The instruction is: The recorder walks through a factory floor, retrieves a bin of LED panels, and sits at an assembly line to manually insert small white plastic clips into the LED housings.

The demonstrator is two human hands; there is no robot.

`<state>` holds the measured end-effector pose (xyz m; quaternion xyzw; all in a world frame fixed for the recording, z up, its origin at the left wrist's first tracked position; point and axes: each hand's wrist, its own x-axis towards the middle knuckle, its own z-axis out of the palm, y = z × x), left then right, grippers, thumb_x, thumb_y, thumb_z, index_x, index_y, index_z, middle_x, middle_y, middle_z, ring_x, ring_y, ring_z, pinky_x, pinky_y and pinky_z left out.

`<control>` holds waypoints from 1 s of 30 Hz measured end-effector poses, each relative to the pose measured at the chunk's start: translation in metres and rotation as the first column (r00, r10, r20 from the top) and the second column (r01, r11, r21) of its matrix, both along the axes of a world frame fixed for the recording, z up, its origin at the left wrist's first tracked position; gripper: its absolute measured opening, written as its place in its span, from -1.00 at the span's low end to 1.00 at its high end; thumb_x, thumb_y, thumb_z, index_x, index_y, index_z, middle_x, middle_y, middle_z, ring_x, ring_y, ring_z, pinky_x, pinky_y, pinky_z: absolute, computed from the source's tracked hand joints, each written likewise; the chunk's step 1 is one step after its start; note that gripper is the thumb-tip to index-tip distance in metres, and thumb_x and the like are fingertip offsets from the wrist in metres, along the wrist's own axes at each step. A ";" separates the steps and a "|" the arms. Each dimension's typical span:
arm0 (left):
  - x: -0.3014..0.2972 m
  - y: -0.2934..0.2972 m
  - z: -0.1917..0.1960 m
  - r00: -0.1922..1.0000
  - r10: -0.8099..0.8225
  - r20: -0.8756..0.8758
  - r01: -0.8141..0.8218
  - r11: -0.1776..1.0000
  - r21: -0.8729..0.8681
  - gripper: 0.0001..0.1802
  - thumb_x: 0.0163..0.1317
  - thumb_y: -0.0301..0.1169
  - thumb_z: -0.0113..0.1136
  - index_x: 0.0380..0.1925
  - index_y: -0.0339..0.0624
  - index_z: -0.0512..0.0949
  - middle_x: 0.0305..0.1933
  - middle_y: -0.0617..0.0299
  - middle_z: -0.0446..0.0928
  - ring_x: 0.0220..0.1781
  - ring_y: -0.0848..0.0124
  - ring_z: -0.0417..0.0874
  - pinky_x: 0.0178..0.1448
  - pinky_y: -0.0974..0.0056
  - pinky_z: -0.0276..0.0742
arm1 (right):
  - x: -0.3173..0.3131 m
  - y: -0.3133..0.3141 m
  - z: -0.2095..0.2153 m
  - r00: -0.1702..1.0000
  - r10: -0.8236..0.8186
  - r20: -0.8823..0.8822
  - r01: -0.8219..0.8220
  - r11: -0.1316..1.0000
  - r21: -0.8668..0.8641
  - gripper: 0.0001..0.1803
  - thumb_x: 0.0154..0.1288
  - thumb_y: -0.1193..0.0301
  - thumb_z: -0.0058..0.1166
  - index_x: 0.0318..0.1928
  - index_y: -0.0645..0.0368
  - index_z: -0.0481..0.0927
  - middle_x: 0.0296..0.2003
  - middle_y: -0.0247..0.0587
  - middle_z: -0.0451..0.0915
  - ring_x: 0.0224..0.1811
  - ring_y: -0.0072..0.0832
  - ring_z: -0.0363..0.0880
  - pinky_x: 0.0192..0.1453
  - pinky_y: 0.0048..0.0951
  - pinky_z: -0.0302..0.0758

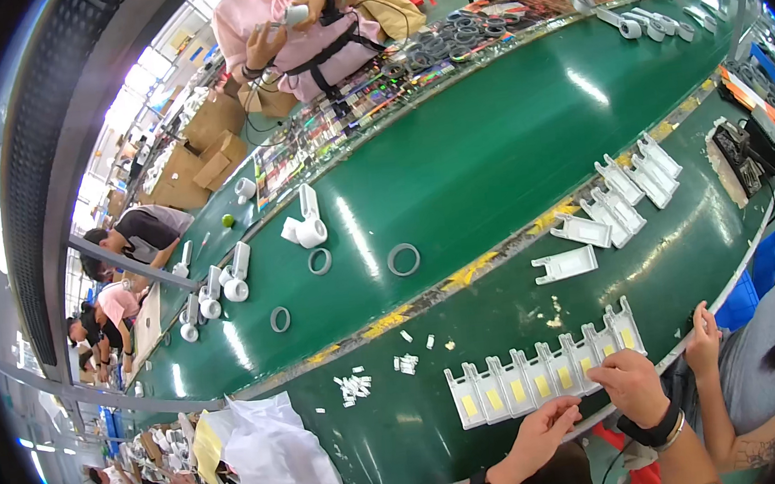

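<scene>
A row of white plastic housings [516,384] lies side by side near the front edge of the green worktop [398,462]. Small yellow rectangles [541,385] sit in the recesses of several of them. My right hand [633,388] is over the right part of the row, its thumb and fingertips pinched together close to one housing. At the front of the row, my left hand [544,433] is curled with thumb and fingers pressed together. What either pinch holds, if anything, is too small or hidden to make out.
More white housings [566,264] lie farther right. Small white pieces [354,388] are scattered left of the row, beside a white plastic bag [282,454]. Beyond runs a green conveyor belt [474,179] carrying grey rings [403,259] and white parts [310,216]. A co-worker's hand [703,343] is close on the right.
</scene>
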<state>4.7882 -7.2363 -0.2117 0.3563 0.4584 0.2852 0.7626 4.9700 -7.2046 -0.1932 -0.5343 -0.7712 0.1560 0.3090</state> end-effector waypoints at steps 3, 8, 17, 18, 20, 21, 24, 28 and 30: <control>0.021 -0.016 -0.021 0.996 -0.029 -0.081 0.035 0.997 0.073 -0.75 0.26 -0.38 0.02 -0.10 -0.24 0.46 -0.29 0.29 0.52 -0.32 0.63 0.45 -0.18 0.49 0.41 | 0.010 -0.014 -0.016 0.995 -0.065 0.080 0.059 0.996 0.069 -0.84 -0.22 0.53 0.07 -0.50 0.07 0.59 -0.55 -0.32 0.43 -0.44 -0.34 0.44 -0.37 -0.35 0.37; 0.050 0.004 -0.006 0.924 -0.037 -0.381 0.306 0.671 0.675 -0.78 0.14 -0.39 0.08 -0.23 -0.24 0.47 -0.25 0.09 0.48 -0.25 0.19 0.54 -0.18 0.23 0.48 | 0.036 -0.009 -0.012 0.925 -0.247 0.289 0.224 0.968 0.110 -0.89 -0.25 0.52 0.17 -0.56 0.10 0.56 -0.50 -0.25 0.41 -0.36 -0.26 0.39 -0.23 -0.25 0.35; 0.039 0.031 -0.028 0.706 0.217 -0.674 0.610 0.297 0.735 -0.66 -0.10 -0.41 0.22 -0.24 -0.25 0.53 -0.14 0.25 0.46 -0.24 0.30 0.43 -0.16 0.25 0.38 | 0.030 0.031 -0.027 0.947 -0.134 0.293 0.120 0.991 0.067 -0.90 -0.16 0.50 0.12 -0.50 0.10 0.54 -0.47 -0.38 0.39 -0.35 -0.42 0.37 -0.25 -0.42 0.33; 0.042 0.030 -0.029 0.704 0.206 -0.680 0.614 0.305 0.728 -0.66 -0.10 -0.41 0.22 -0.24 -0.25 0.53 -0.14 0.25 0.46 -0.24 0.30 0.43 -0.16 0.25 0.38 | 0.032 0.031 -0.029 0.948 -0.134 0.290 0.124 0.991 0.054 -0.90 -0.16 0.50 0.12 -0.50 0.10 0.54 -0.47 -0.38 0.39 -0.35 -0.42 0.37 -0.25 -0.42 0.33; 0.046 0.029 -0.031 0.640 0.221 -0.736 0.689 0.258 0.677 -0.62 -0.12 -0.39 0.24 -0.22 -0.22 0.54 -0.11 0.28 0.46 -0.22 0.32 0.42 -0.14 0.27 0.37 | 0.034 0.032 -0.032 0.945 -0.100 0.310 0.075 0.993 0.092 -0.88 -0.16 0.50 0.08 -0.48 0.10 0.55 -0.47 -0.39 0.39 -0.34 -0.43 0.38 -0.23 -0.43 0.34; 0.045 0.027 -0.031 0.634 0.223 -0.740 0.690 0.268 0.672 -0.62 -0.12 -0.39 0.24 -0.22 -0.22 0.54 -0.11 0.28 0.46 -0.22 0.32 0.42 -0.14 0.27 0.37 | 0.030 0.033 -0.034 0.948 -0.090 0.307 0.066 0.994 0.086 -0.88 -0.16 0.50 0.08 -0.48 0.10 0.55 -0.47 -0.39 0.39 -0.34 -0.43 0.38 -0.23 -0.43 0.34; 0.046 0.026 -0.031 0.623 0.245 -0.743 0.698 0.253 0.670 -0.64 -0.12 -0.38 0.24 -0.23 -0.21 0.54 -0.11 0.28 0.46 -0.20 0.32 0.41 -0.14 0.28 0.35 | 0.019 0.038 -0.036 0.931 -0.020 0.365 -0.033 0.990 0.139 -0.90 -0.17 0.47 0.05 -0.50 0.10 0.53 -0.47 -0.38 0.38 -0.34 -0.44 0.37 -0.22 -0.44 0.34; 0.048 0.030 -0.033 0.590 0.238 -0.772 0.726 0.261 0.636 -0.65 -0.14 -0.38 0.24 -0.26 -0.20 0.56 -0.12 0.30 0.47 -0.21 0.30 0.40 -0.14 0.25 0.34 | 0.013 0.049 -0.032 0.911 0.036 0.410 -0.097 0.987 0.130 -0.93 -0.20 0.44 0.02 -0.58 0.11 0.46 -0.50 -0.37 0.34 -0.36 -0.44 0.35 -0.20 -0.45 0.34; 0.048 0.029 -0.034 0.584 0.250 -0.772 0.728 0.260 0.635 -0.66 -0.14 -0.38 0.24 -0.28 -0.20 0.56 -0.13 0.30 0.47 -0.21 0.29 0.40 -0.14 0.23 0.33 | 0.013 0.051 -0.034 0.898 0.054 0.437 -0.111 0.988 0.107 -0.93 -0.21 0.44 0.02 -0.60 0.11 0.43 -0.50 -0.37 0.33 -0.37 -0.44 0.34 -0.19 -0.45 0.34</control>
